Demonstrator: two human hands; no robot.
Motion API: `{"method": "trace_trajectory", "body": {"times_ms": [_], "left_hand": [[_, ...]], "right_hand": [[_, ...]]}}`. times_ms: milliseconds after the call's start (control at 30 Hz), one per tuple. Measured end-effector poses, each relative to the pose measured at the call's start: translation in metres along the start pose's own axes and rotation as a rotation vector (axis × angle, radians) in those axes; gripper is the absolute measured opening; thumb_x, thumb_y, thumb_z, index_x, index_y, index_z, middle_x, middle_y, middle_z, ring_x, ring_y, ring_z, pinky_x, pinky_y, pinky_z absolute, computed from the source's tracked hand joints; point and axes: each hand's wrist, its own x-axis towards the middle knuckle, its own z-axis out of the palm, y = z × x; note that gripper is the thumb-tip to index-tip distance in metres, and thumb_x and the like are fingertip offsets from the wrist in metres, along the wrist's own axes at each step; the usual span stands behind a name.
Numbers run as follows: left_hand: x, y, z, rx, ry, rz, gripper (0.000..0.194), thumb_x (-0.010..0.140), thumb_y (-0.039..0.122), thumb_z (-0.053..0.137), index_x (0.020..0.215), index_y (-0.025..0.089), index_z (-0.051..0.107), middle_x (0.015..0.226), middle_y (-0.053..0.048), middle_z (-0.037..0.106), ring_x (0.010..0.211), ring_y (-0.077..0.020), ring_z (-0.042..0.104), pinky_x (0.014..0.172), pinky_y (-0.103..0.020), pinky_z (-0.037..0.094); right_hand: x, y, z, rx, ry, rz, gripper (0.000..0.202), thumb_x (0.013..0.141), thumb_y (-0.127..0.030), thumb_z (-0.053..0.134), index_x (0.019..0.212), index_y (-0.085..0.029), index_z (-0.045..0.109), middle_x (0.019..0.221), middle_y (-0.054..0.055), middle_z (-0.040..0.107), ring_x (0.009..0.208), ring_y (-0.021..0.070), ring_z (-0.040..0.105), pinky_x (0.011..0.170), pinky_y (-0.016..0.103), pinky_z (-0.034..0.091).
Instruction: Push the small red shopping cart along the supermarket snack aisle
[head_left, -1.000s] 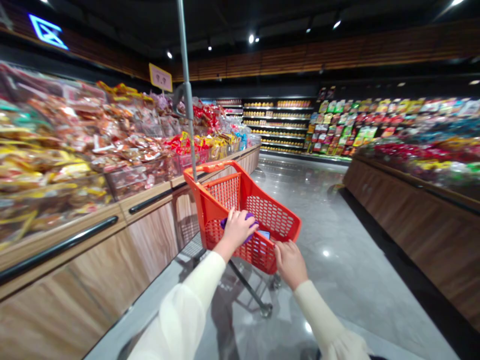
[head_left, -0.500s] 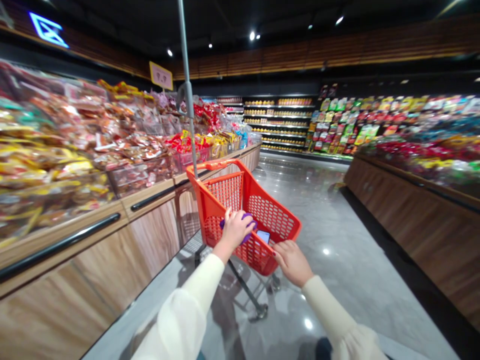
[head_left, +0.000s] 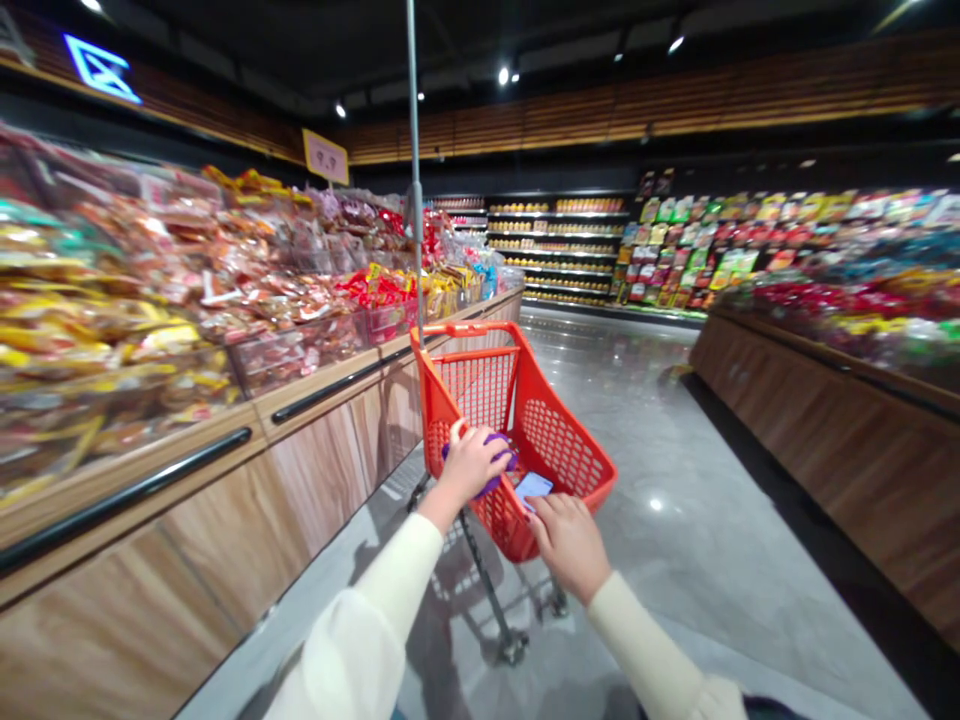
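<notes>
An orange-red shopping cart (head_left: 562, 450) with a slotted plastic basket stands at an angle before me. My left hand (head_left: 474, 462) is closed over a purple item (head_left: 496, 452) at the basket's near left rim. Fingers hide most of that item, so its kind is unclear. At the near right, my right hand (head_left: 566, 540) curls its fingers over the basket's rim. Just beyond those fingers, a phone (head_left: 534, 487) with a lit screen lies inside the basket.
Wood-panelled bins of wrapped snacks (head_left: 300, 290) line the left, with a black rail (head_left: 124, 500) along the front. Another bin display (head_left: 840, 370) runs along the right. A grey floor aisle (head_left: 645, 400) leads to stocked shelves (head_left: 555, 245). A tall pole (head_left: 415, 180) rises from the cart.
The cart has swung, its far end and pole shifting right. My right hand has moved slightly left and down with the rim. More of the phone shows. My left hand stays on the purple item.
</notes>
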Motion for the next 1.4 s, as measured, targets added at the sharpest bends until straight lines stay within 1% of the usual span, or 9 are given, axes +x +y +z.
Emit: {"method": "trace_trajectory", "body": {"times_ms": [133,367,633,700,900,1000,1200,1267,1400], "left_hand": [[0.001,-0.009,-0.001,-0.024,0.038,-0.048,0.02,0.094,0.038,0.052,0.094,0.027,0.069,0.103,-0.002,0.063,0.101,-0.0191,0.056,0.111,-0.054,0.019],[-0.011,0.015,0.003,-0.036,-0.029,0.228,0.021,0.091,0.043,0.055,0.092,0.028,0.07,0.095,-0.001,0.062,0.095,-0.018,0.055,0.11,-0.046,0.026],[0.004,-0.011,0.01,-0.07,0.048,-0.111,0.02,0.093,0.037,0.053,0.099,0.028,0.069,0.108,-0.001,0.062,0.106,-0.0183,0.055,0.115,-0.05,0.023],[0.003,-0.007,0.011,-0.065,0.058,-0.055,0.02,0.093,0.037,0.053,0.096,0.027,0.07,0.104,-0.002,0.063,0.102,-0.0183,0.056,0.115,-0.05,0.023],[-0.013,0.03,0.012,-0.075,0.03,0.192,0.021,0.092,0.042,0.055,0.094,0.03,0.072,0.102,-0.002,0.064,0.098,-0.0189,0.055,0.113,-0.049,0.025],[-0.012,0.027,0.013,-0.079,0.021,0.165,0.02,0.091,0.041,0.056,0.097,0.03,0.072,0.105,-0.002,0.064,0.101,-0.0192,0.056,0.114,-0.05,0.024],[0.002,-0.01,0.02,-0.094,0.102,-0.122,0.019,0.092,0.035,0.055,0.102,0.027,0.069,0.11,-0.003,0.062,0.109,-0.0195,0.055,0.114,-0.049,0.027],[0.0,-0.008,0.021,-0.108,0.132,-0.116,0.019,0.092,0.035,0.055,0.101,0.026,0.07,0.11,-0.004,0.062,0.109,-0.0197,0.055,0.114,-0.047,0.029],[-0.01,0.013,0.018,-0.13,0.094,0.061,0.021,0.093,0.038,0.054,0.098,0.028,0.071,0.107,-0.004,0.064,0.105,-0.0194,0.056,0.115,-0.047,0.028]], "right_hand": [[0.001,0.019,-0.003,0.06,-0.002,-0.046,0.027,0.098,-0.032,0.043,0.108,-0.025,0.067,0.107,0.005,0.068,0.106,0.0212,0.053,0.1,0.038,0.029],[0.012,0.027,0.004,0.19,-0.058,-0.016,0.032,0.099,-0.036,0.04,0.093,-0.027,0.07,0.091,0.002,0.07,0.093,0.0196,0.054,0.089,0.038,0.031],[0.009,0.026,0.007,0.194,-0.027,-0.029,0.029,0.099,-0.036,0.042,0.093,-0.028,0.07,0.091,0.001,0.069,0.094,0.0187,0.055,0.089,0.035,0.03],[0.009,0.026,0.009,0.154,-0.031,-0.008,0.027,0.098,-0.034,0.044,0.092,-0.027,0.069,0.09,0.001,0.069,0.093,0.0189,0.055,0.087,0.035,0.03],[0.011,0.04,0.013,0.038,-0.004,0.011,0.028,0.097,-0.031,0.044,0.089,-0.022,0.069,0.084,0.004,0.067,0.086,0.019,0.055,0.085,0.033,0.03],[0.011,0.044,0.013,0.03,-0.002,0.0,0.029,0.097,-0.032,0.044,0.089,-0.023,0.07,0.081,0.003,0.066,0.084,0.0182,0.055,0.084,0.032,0.03],[0.001,0.026,0.015,0.006,0.067,0.015,0.026,0.096,-0.031,0.046,0.088,-0.024,0.069,0.081,0.003,0.066,0.084,0.0184,0.055,0.084,0.032,0.029],[-0.003,0.023,0.015,0.006,0.095,0.027,0.026,0.096,-0.03,0.046,0.087,-0.025,0.07,0.08,0.003,0.066,0.084,0.0189,0.054,0.085,0.033,0.029],[-0.007,0.026,0.012,0.003,0.098,0.038,0.026,0.096,-0.031,0.046,0.087,-0.024,0.07,0.082,0.004,0.067,0.085,0.0194,0.055,0.086,0.033,0.03]]}}
